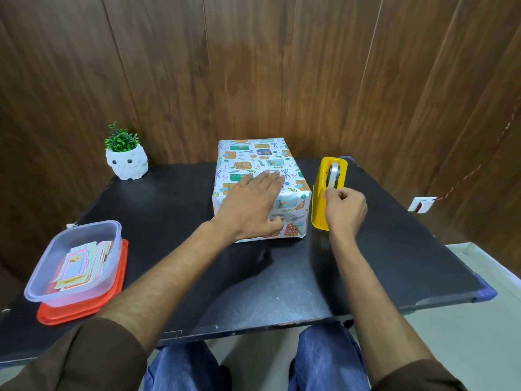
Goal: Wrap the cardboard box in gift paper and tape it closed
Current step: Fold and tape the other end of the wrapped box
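Knees [180, 368] in blue denim: below table [197, 277] edge. Wrapped box [253, 156]: table centre, gift paper [291, 203] all over. L hand [251, 204]: flat on box top, fingers straight. R hand [345, 210]: pinching tape [333, 172] end at yellow dispenser [318, 204], just R of box.

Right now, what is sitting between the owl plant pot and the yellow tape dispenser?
The gift-wrapped box sits between them, with the left hand resting flat on it; the head view shows this.
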